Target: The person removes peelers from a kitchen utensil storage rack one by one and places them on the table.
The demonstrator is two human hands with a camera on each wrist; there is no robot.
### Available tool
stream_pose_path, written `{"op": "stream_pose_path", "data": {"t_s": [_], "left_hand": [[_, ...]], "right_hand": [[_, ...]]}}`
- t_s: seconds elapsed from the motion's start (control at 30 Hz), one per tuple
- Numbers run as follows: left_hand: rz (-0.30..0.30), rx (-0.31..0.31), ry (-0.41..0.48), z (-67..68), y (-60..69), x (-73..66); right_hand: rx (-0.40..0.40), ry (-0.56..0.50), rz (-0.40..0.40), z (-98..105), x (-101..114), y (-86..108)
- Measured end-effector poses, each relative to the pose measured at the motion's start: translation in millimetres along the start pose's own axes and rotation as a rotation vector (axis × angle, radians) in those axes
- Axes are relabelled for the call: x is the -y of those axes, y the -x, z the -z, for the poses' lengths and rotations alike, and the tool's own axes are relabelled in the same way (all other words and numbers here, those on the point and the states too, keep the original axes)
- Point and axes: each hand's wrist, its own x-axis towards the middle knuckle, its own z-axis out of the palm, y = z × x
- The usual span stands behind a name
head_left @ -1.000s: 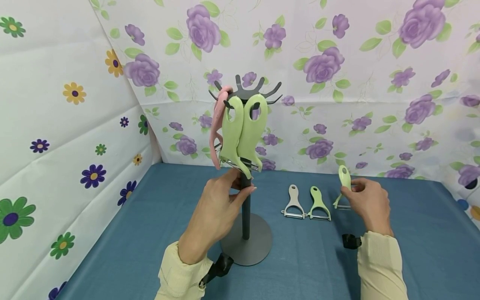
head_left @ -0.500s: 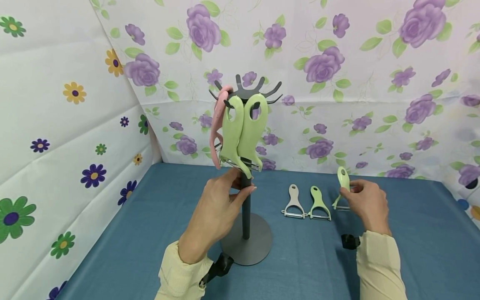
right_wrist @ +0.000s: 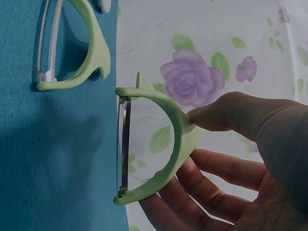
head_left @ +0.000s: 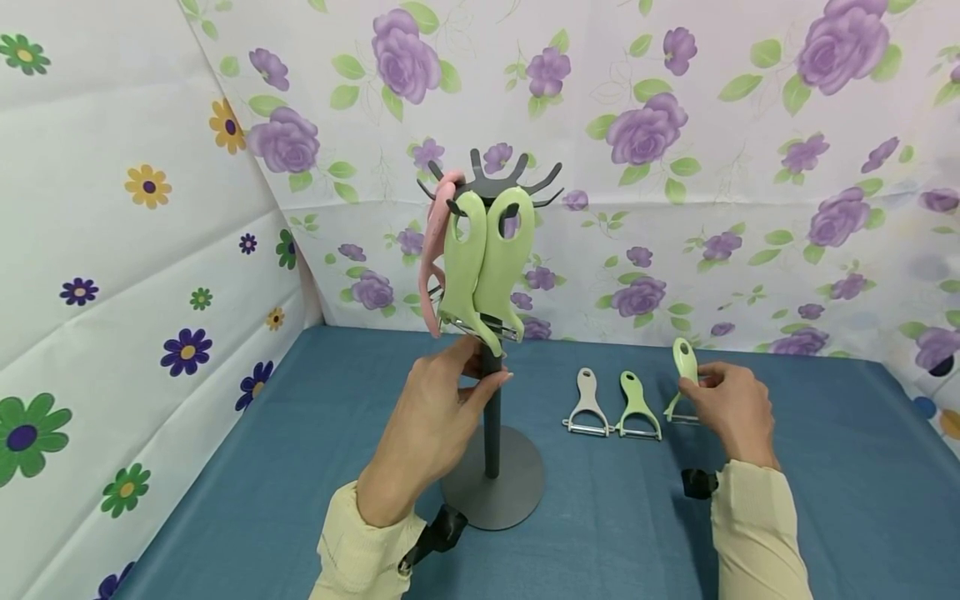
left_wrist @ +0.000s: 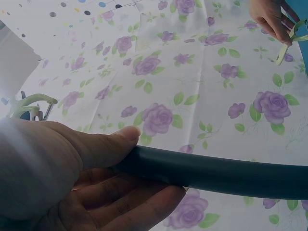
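My left hand (head_left: 427,425) grips the dark post (head_left: 492,433) of a grey stand, thumb and fingers around it just below the hanging tools. In the left wrist view the post (left_wrist: 231,173) runs out of that hand. Two green peelers (head_left: 506,258) and a pink peeler (head_left: 433,250) hang from the stand's hooks. At the right, my right hand (head_left: 735,412) pinches a light green peeler (head_left: 684,362), handle up and blade low near the table. The right wrist view shows its thumb and fingers on the Y-shaped peeler (right_wrist: 180,130).
A whitish peeler (head_left: 587,400) and another green peeler (head_left: 633,404) lie side by side on the blue tablecloth (head_left: 600,517), between the stand's round base (head_left: 517,500) and my right hand. Flowered sheets (head_left: 675,250) rise behind and at the left.
My right hand has shifted slightly left, and the peeler it pinches sits slightly lower. The left hand, stand and hanging peelers stay as they were.
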Motion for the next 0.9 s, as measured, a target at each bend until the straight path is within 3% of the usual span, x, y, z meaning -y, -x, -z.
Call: {"op": "stream_pose_path", "data": {"t_s": [0.9], "left_hand": [[0.0, -0.006, -0.001, -1.0, 0.1, 1.1]], "right_hand": [[0.057, 0.019, -0.046, -4.3, -6.3, -2.3]]}}
